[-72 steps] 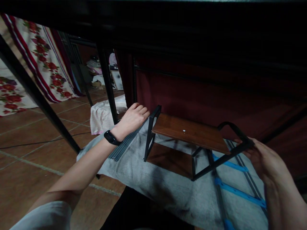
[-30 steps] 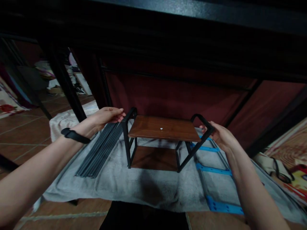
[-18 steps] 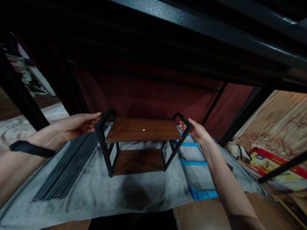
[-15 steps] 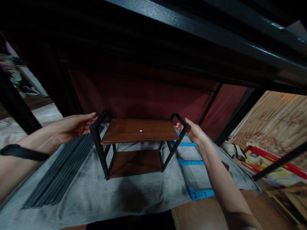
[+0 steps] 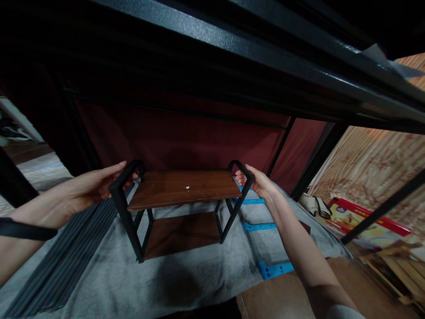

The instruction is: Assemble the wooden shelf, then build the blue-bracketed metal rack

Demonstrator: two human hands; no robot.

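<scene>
A small two-tier shelf (image 5: 186, 188) with brown wood-grain boards and black side frames stands upright on a grey cloth (image 5: 212, 270). A small white mark shows on its top board. My left hand (image 5: 108, 179), black band at the wrist, is wrapped round the top of the left side frame, fingertips showing on the inner side. On the opposite side, my right hand (image 5: 259, 180) has its thumb outside the right frame and its fingers curled through it. Part of the lower board (image 5: 181, 232) lies in the top board's shadow.
Dark grey tubes (image 5: 71, 252) lie bundled at left. Blue-ended flat frames (image 5: 262, 227) rest to the right, partly behind my right forearm. A thick black beam (image 5: 212, 33) crosses overhead. Brown cardboard (image 5: 275, 299) is in front; a red-and-yellow box (image 5: 365, 221) sits far right.
My left hand has closed round the left side frame, where before its fingers were beside it. The view has shifted, so the shelf appears slightly lower and further left. My right hand keeps its hold.
</scene>
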